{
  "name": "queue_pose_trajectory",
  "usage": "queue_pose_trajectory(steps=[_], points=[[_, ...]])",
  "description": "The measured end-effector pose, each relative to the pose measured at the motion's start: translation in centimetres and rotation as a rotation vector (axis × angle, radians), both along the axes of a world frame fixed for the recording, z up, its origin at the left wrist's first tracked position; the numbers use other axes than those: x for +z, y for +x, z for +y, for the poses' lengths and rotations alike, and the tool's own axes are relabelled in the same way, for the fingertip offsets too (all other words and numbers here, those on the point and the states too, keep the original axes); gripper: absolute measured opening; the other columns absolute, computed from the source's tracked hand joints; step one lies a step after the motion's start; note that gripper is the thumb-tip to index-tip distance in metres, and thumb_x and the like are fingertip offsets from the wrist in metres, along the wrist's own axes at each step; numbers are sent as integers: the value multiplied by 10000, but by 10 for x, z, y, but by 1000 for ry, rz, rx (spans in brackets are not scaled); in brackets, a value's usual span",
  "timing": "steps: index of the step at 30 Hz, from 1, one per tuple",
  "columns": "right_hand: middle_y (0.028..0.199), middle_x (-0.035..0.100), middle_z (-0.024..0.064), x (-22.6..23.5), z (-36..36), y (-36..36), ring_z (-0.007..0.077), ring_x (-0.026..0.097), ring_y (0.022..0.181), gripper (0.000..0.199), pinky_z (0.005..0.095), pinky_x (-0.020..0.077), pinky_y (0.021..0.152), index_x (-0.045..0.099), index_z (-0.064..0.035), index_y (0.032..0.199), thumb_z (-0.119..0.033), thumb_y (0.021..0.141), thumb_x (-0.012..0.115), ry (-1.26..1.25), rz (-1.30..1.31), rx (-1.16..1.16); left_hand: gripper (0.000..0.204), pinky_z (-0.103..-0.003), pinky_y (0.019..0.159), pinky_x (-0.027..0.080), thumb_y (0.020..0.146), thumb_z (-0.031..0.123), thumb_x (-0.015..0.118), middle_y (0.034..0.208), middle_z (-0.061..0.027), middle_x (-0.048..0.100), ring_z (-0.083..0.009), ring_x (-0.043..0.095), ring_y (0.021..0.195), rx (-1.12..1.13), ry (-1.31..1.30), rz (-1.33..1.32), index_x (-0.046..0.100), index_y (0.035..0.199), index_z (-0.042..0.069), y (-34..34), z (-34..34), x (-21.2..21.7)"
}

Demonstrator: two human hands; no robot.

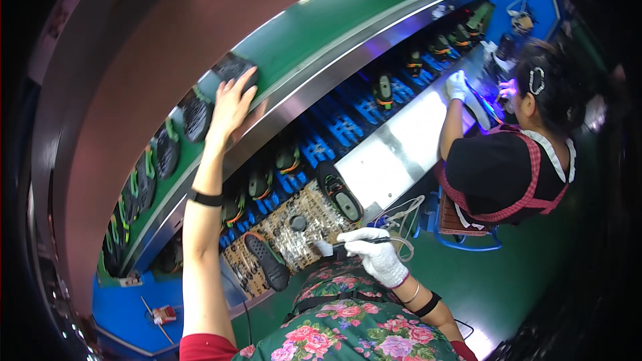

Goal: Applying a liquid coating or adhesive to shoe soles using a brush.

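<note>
My bare left hand [231, 108] is stretched out over the green conveyor belt [294, 43]. Its fingers are spread at the near end of a dark shoe sole [234, 69]; whether they touch it I cannot tell. In a white knitted glove, my right hand [376, 254] is closed around the dark handle of a brush [324, 248] with pale bristles, low in front of my body. Beyond the brush is a worn, stained work board [304, 190] with a small round dark pot [298, 223]. A dark sole [266, 261] and a black shoe [338, 192] lie on the board.
More dark soles [195, 117] line the belt's left part. Below the belt's metal edge [374, 40], shoes stand on a blue rack [344, 130]. At right a seated co-worker [511, 154] handles a shoe by a white tabletop [394, 150]. A blue stool [468, 230] and cables are nearby.
</note>
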State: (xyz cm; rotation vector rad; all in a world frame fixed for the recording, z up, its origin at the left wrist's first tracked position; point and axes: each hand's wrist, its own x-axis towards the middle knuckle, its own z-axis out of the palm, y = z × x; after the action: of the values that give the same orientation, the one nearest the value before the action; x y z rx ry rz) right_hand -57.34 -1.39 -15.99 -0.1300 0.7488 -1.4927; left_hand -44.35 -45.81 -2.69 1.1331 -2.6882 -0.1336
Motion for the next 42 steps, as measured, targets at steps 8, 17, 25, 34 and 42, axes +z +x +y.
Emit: queue_pose_trajectory(steps=[8,17,25,34,42], points=[[1090,805,143,-12,-16,-6,154,725,859,231,290,579,775,798,40,1112,67,892,730,-40,-87,22,542,-548,1290,219,1007,319,618,1626,-259,459,-483,297,1563,65,318,-89,565,1546,333,-8,-10,24],[1092,806,114,-49,-46,18,139,737,923,215,266,586,841,799,26,1121,48,912,751,0,-98,63,628,-570,1266,301,957,389,741,1666,-225,413,-478,346,1537,-250,19,-306,580,1533,201,-148,1,30],[1064,805,61,-81,-70,50,110,733,957,175,256,585,895,812,7,1090,-54,926,809,20,-61,46,594,-522,1237,382,1017,310,644,1688,-246,349,-469,428,1489,-463,-18,-297,510,1576,160,-355,-36,-50],[1145,805,81,-111,-81,63,133,730,1062,217,276,563,991,808,6,1140,-94,948,795,40,94,138,589,-481,1191,453,986,196,551,1762,-247,149,-451,541,1416,-328,52,-117,528,1573,147,-520,-93,-98],[1139,806,70,-105,-87,47,130,723,1067,230,278,551,998,806,-7,1146,-129,953,796,32,158,230,419,-478,1157,492,963,218,616,1732,-108,303,-349,604,1358,-243,-73,-289,683,1365,121,-560,-89,-91]])
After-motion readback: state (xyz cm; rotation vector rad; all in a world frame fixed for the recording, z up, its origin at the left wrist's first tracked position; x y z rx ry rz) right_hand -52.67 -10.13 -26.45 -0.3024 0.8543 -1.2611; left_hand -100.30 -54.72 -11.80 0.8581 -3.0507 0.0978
